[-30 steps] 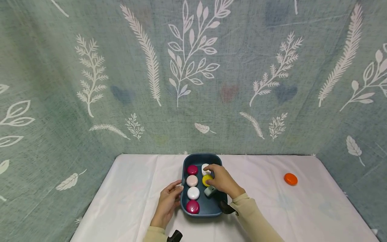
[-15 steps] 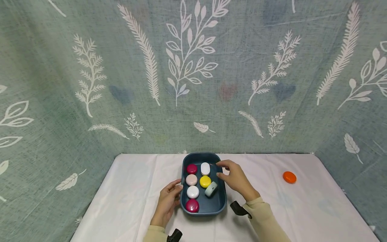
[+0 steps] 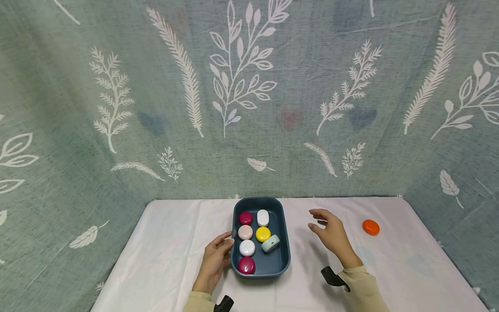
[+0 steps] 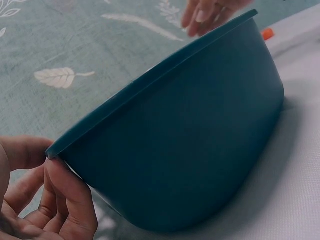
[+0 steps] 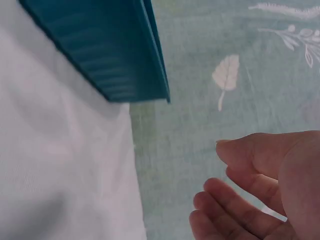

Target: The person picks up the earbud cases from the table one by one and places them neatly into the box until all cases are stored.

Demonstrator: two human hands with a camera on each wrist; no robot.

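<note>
My left hand (image 3: 213, 262) pinches the left rim of a dark blue plastic tub (image 3: 286, 255); the left wrist view has finger and thumb on that rim (image 4: 155, 70). Inside, down the left side, lie glossy round pieces: crimson (image 3: 245, 218), pale pink (image 3: 245, 232), white (image 3: 247, 248) and another crimson (image 3: 246, 265). Beside them are a white oval piece (image 3: 263, 218), a yellow round one (image 3: 263, 234) and a tilted grey-green piece (image 3: 270, 244) with a small slot. My right hand (image 3: 331, 234) hovers right of the tub, thumb and fingers apart, holding nothing.
A glossy orange round piece (image 3: 371, 227) lies on the white tablecloth (image 3: 405, 268), to the right of my right hand. A green leaf-patterned cloth (image 3: 296, 86) closes off the back and both sides of the table.
My right hand has withdrawn from the yellow and white oval pieces and moved right, out of the tub, with nothing in it. My left hand stays at the rim.
</note>
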